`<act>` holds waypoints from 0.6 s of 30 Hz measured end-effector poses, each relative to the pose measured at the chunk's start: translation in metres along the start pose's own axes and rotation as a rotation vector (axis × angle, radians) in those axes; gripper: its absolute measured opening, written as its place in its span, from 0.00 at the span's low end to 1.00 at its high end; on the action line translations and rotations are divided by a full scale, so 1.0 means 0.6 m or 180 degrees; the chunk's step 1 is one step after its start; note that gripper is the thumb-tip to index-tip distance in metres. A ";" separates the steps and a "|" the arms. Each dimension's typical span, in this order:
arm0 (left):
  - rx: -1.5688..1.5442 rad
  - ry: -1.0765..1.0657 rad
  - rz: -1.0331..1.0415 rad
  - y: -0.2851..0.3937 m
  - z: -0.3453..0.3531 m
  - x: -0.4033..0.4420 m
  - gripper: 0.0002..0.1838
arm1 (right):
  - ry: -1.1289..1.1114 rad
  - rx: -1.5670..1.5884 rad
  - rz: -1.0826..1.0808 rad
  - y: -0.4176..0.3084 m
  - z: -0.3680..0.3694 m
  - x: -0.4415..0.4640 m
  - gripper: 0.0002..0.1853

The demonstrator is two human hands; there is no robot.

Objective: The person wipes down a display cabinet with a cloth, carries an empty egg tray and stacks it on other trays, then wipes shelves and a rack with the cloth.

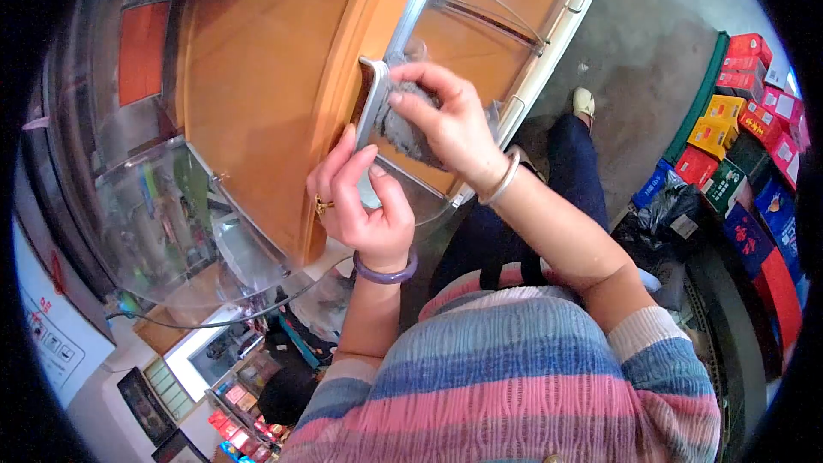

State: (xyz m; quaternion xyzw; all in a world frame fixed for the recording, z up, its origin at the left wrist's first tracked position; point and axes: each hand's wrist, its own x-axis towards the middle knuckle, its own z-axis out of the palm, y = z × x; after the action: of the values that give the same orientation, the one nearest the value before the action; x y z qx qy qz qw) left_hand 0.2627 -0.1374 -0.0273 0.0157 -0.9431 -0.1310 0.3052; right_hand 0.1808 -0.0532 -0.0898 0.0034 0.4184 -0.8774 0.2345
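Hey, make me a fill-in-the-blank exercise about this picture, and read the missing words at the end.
1. The bangle on the wrist of the left hand is coloured ____.
2. One finger of that hand wears a gold-coloured ____.
3. The right hand pinches fuzzy material whose colour is ____.
4. The pattern on the person's knitted top is made of coloured ____.

Missing words: purple; ring; gray; stripes.
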 end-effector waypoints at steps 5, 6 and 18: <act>-0.0019 -0.0059 0.0012 0.006 -0.005 -0.003 0.10 | -0.0344 -0.0929 -0.1802 0.057 0.001 -0.019 0.29; 0.0014 -0.0102 0.0022 0.007 -0.006 -0.003 0.11 | -0.0350 -0.1327 -0.1948 0.069 0.003 -0.013 0.29; 0.0166 -0.0078 0.0090 0.007 -0.008 0.002 0.08 | 0.0100 0.1327 -0.0573 -0.027 -0.029 -0.038 0.15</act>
State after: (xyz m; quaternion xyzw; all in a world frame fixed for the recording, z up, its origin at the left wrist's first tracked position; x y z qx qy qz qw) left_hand 0.2645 -0.1346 -0.0218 0.0087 -0.9500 -0.1022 0.2950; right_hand 0.1913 -0.0224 -0.0846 0.0282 0.2303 -0.9622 0.1430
